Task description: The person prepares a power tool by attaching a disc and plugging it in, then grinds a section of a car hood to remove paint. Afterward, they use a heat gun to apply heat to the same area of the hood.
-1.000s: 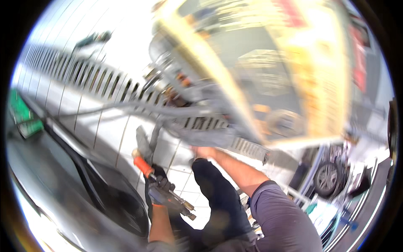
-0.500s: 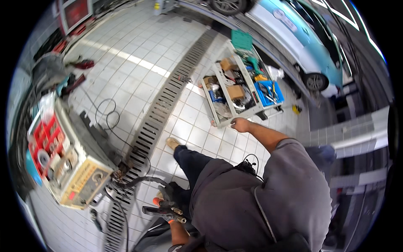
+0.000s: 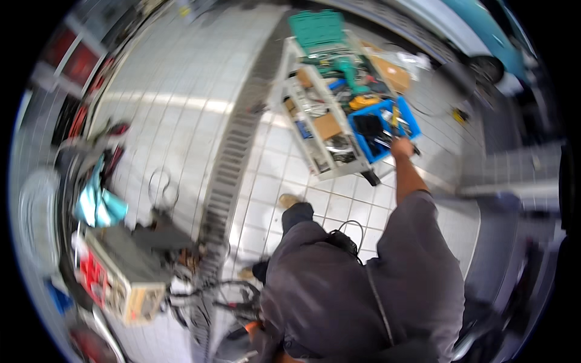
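Right hand (image 3: 401,147) is at the blue bin (image 3: 412,123) on the tool cart (image 3: 344,172) — can't tell if it's gripping anything. Left hand (image 3: 250,317) is blurred down low, grip unclear too.

Right arm (image 3: 413,184) stretches forward, right hand (image 3: 402,147) blurred at its end; left arm (image 3: 287,358) sits low beside the body (image 3: 339,290), left hand (image 3: 253,327) blurred too

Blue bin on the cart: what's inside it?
In the blue bin I see a dark item, a long yellow item and silvery pieces, too blurred to identify. The right hand covers part of the near side; anything underneath is hidden.
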`<action>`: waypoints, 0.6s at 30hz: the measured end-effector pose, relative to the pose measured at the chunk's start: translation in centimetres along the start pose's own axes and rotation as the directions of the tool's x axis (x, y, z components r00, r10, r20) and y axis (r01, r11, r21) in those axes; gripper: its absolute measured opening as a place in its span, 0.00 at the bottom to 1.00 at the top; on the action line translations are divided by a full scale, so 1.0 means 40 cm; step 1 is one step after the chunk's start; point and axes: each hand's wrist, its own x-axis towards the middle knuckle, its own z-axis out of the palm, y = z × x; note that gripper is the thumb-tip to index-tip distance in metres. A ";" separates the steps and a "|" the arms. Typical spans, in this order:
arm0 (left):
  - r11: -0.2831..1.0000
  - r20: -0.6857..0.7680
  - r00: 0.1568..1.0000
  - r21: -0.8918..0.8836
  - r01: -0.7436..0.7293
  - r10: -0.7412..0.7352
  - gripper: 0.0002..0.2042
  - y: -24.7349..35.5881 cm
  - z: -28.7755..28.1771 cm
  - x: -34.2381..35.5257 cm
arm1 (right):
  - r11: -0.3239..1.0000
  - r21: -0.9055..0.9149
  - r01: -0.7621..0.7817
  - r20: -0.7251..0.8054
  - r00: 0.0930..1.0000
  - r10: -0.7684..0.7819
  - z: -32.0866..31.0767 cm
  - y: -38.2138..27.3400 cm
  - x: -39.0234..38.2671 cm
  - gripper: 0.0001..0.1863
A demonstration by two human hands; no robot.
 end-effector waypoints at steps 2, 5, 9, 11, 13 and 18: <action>0.998 0.015 0.998 0.022 -0.066 0.066 0.29 -0.029 0.010 -0.091 | 0.854 -0.383 0.351 0.212 0.934 -0.289 0.098 0.019 0.068 0.20; 0.994 0.166 0.980 -0.040 -0.103 0.108 0.27 -0.170 -0.066 -0.017 | 0.587 -0.556 0.589 0.102 0.749 -0.655 0.098 0.083 0.440 0.17; 0.925 -0.274 0.890 0.215 -0.312 0.364 0.16 -0.097 0.092 -0.167 | 0.701 -0.511 0.497 0.038 0.828 -0.559 0.110 -0.023 0.262 0.15; 0.948 -0.223 0.924 0.147 -0.284 0.311 0.14 -0.170 0.188 -0.180 | 0.699 -0.577 0.422 -0.067 0.829 -0.555 -0.003 -0.048 0.280 0.14; 0.915 -0.298 0.878 0.271 -0.298 0.374 0.12 -0.207 0.174 -0.237 | 0.670 -0.628 0.395 -0.129 0.797 -0.591 -0.068 -0.095 0.239 0.14; 0.975 -0.249 0.952 -0.088 -0.205 0.178 0.09 -0.223 -0.105 -0.284 | 0.658 -0.674 0.337 -0.242 0.741 -0.627 -0.110 -0.229 0.070 0.12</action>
